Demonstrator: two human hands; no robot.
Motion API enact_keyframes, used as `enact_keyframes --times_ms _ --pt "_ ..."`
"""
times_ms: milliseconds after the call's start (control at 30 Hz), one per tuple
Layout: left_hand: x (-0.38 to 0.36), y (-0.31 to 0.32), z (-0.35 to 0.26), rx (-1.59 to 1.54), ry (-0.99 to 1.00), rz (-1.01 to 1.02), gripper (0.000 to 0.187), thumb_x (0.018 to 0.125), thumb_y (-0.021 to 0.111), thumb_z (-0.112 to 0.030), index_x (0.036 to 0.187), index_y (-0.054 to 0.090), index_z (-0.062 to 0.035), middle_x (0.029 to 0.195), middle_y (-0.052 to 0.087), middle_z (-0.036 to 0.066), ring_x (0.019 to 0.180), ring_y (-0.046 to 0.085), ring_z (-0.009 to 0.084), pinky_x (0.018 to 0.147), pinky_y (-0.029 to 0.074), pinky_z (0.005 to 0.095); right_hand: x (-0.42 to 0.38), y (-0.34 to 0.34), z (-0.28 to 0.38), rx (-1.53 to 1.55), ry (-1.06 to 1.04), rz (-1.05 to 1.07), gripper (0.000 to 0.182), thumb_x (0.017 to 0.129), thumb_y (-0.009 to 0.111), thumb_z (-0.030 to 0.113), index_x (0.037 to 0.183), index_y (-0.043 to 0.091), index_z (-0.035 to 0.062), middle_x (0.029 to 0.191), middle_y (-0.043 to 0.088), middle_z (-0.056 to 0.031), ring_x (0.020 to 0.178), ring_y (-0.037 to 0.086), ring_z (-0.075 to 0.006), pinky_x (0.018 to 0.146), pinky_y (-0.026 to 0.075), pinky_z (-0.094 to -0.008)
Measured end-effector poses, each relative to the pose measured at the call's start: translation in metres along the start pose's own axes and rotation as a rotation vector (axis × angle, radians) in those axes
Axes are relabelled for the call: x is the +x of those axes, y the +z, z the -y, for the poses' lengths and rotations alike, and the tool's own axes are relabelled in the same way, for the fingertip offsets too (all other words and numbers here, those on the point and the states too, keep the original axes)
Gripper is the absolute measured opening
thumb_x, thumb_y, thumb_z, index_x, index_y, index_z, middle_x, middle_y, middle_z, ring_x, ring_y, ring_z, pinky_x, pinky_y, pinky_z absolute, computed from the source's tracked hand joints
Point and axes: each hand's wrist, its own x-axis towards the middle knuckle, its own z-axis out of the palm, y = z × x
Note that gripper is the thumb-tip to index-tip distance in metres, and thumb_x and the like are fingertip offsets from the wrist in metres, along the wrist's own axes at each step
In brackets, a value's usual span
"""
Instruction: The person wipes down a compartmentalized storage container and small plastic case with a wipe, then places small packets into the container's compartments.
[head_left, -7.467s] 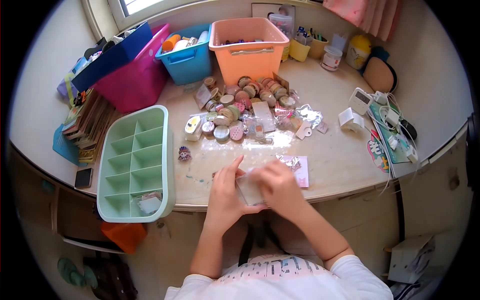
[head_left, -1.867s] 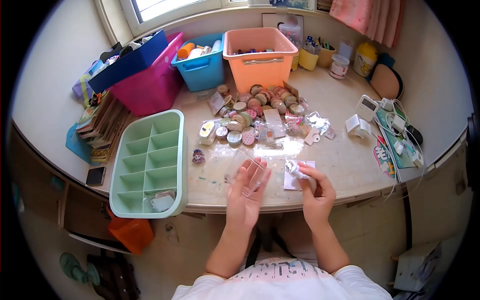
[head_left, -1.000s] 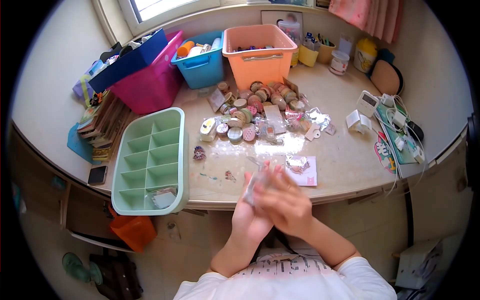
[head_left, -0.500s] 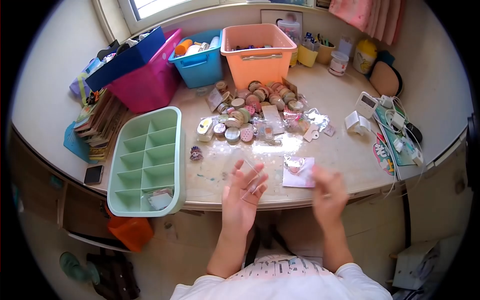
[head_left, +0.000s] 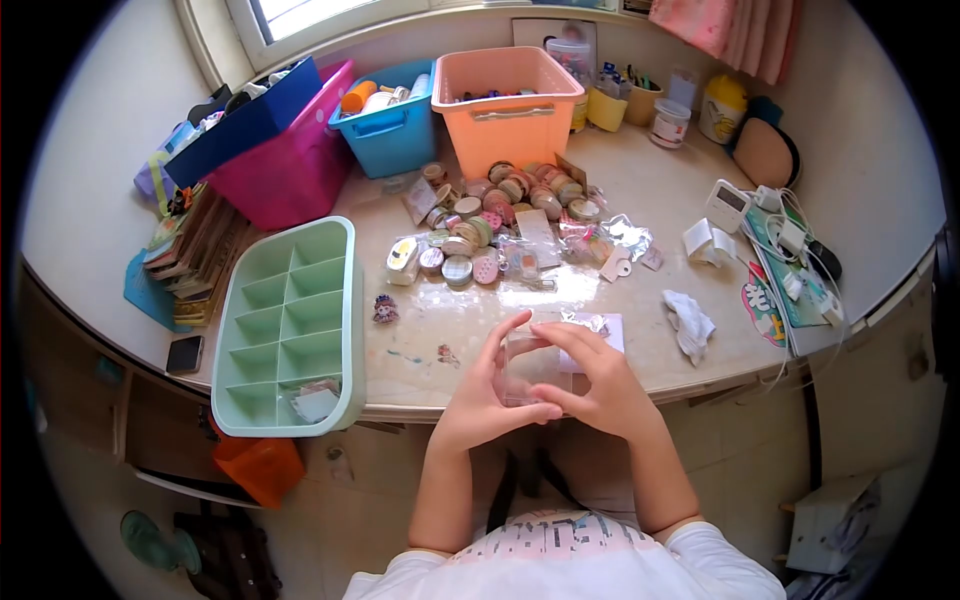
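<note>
Between my two hands, over the desk's front edge, is a clear, square plastic piece (head_left: pixel 532 372), possibly a small box. My left hand (head_left: pixel 485 395) grips its left side, with the fingers curved around it. From the right, my right hand (head_left: pixel 595 380) closes on the top and bottom edges with bent fingers and thumb. Partly hidden behind the right fingers lies a pale card (head_left: pixel 609 340) with a shiny packet on it. A small sticker-like piece (head_left: pixel 447 355) and a little figure charm (head_left: pixel 384 309) are to the left of my hands.
A green divided tray (head_left: pixel 357 330) stands at left, with small packets in its front compartment. Washi tape rolls (head_left: pixel 468 237) are heaped mid-desk before an orange bin (head_left: pixel 510 125), a blue bin (head_left: pixel 385 140) and a magenta bin (head_left: pixel 285 170). A crumpled tissue (head_left: pixel 688 325) and cables (head_left: pixel 800 240) lie right.
My right hand has come leftward to join my left hand on the clear plastic piece. A crumpled tissue now lies at right, and a small sticker-like piece shows on the desk at left.
</note>
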Motion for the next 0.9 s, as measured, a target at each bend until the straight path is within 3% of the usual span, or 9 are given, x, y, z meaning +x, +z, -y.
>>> enact_keyframes --times_ms 67,233,433,500,633,733,767,833,900 --pt "-0.001 -0.009 0.004 0.05 0.054 0.017 0.112 0.079 0.087 0.009 0.167 0.02 -0.0072 0.154 0.047 0.027 0.095 0.077 0.0223 0.081 0.065 0.0316 0.002 0.004 -0.003 0.077 -0.143 0.004 0.075 0.087 0.085 0.031 0.151 0.055 0.0047 0.15 0.058 -0.0202 0.136 0.058 -0.0366 0.111 0.049 -0.0441" --pt "0.005 -0.007 0.006 0.0 0.046 0.033 0.11 0.077 0.089 0.009 0.166 0.026 -0.0058 0.147 0.057 0.025 0.094 0.077 0.021 0.08 0.065 0.0292 -0.004 0.009 -0.012 0.172 -0.098 -0.044 0.072 0.09 0.083 0.035 0.15 0.056 0.0043 0.144 0.063 -0.0198 0.129 0.062 -0.0354 0.109 0.05 -0.0432" --pt "0.008 0.002 0.011 0.059 0.026 -0.114 0.102 0.078 0.089 0.007 0.164 0.035 -0.0053 0.134 0.065 0.018 0.1 0.074 0.0155 0.081 0.063 0.0254 -0.007 0.012 -0.01 0.207 -0.039 -0.085 0.066 0.097 0.074 0.044 0.147 0.059 0.0044 0.133 0.069 -0.0187 0.117 0.068 -0.0337 0.101 0.054 -0.0408" --pt "0.006 0.004 0.008 0.034 -0.008 -0.152 0.107 0.072 0.095 0.0 0.163 0.038 -0.0064 0.125 0.069 0.012 0.106 0.07 0.0142 0.084 0.06 0.0263 -0.009 0.013 -0.009 0.196 -0.027 -0.077 0.065 0.098 0.072 0.047 0.146 0.06 0.0044 0.13 0.07 -0.0183 0.115 0.069 -0.0329 0.099 0.055 -0.0403" --pt "0.004 0.004 0.008 0.012 -0.001 -0.178 0.107 0.073 0.093 0.0 0.164 0.037 -0.0072 0.123 0.069 0.012 0.105 0.071 0.0149 0.084 0.06 0.0261 -0.009 0.017 -0.014 0.353 0.023 -0.105 0.063 0.103 0.065 0.053 0.141 0.061 0.0022 0.124 0.073 -0.0156 0.114 0.069 -0.0245 0.097 0.056 -0.0387" --pt "0.003 -0.002 0.009 0.079 0.02 -0.062 0.107 0.073 0.089 0.009 0.165 0.036 -0.0064 0.121 0.066 0.011 0.098 0.073 0.0143 0.08 0.061 0.0255 -0.008 0.012 -0.026 0.581 0.087 -0.098 0.065 0.107 0.056 0.058 0.135 0.063 -0.0002 0.124 0.073 -0.0146 0.116 0.068 -0.0198 0.098 0.056 -0.0373" --pt "0.004 -0.002 0.009 0.094 0.023 -0.06 0.109 0.075 0.087 0.01 0.167 0.032 -0.0072 0.122 0.066 0.013 0.098 0.074 0.0158 0.079 0.061 0.0262 -0.006 0.01 -0.028 0.738 0.112 -0.074 0.067 0.108 0.052 0.06 0.132 0.063 -0.0013 0.125 0.073 -0.0145 0.117 0.068 -0.0179 0.098 0.056 -0.0364" --pt "0.004 -0.002 0.011 0.112 0.026 -0.057 0.11 0.076 0.084 0.011 0.168 0.027 -0.008 0.123 0.067 0.015 0.098 0.075 0.0173 0.079 0.061 0.027 -0.004 0.016 -0.023 0.67 0.098 -0.159 0.063 0.111 0.047 0.057 0.127 0.066 -0.0021 0.116 0.076 -0.0146 0.11 0.072 -0.0175 0.093 0.058 -0.0338" --pt "0.002 -0.001 0.017 -0.024 0.012 -0.101 0.094 0.091 0.072 -0.005 0.169 0.019 -0.0043 0.13 0.068 0.022 0.099 0.076 0.0232 0.075 0.059 0.0269 -0.004 0.019 -0.028 0.645 0.218 -0.318 0.058 0.114 0.045 0.05 0.122 0.067 -0.0028 0.1 0.078 -0.0116 0.094 0.075 -0.0165 0.082 0.06 -0.0312"
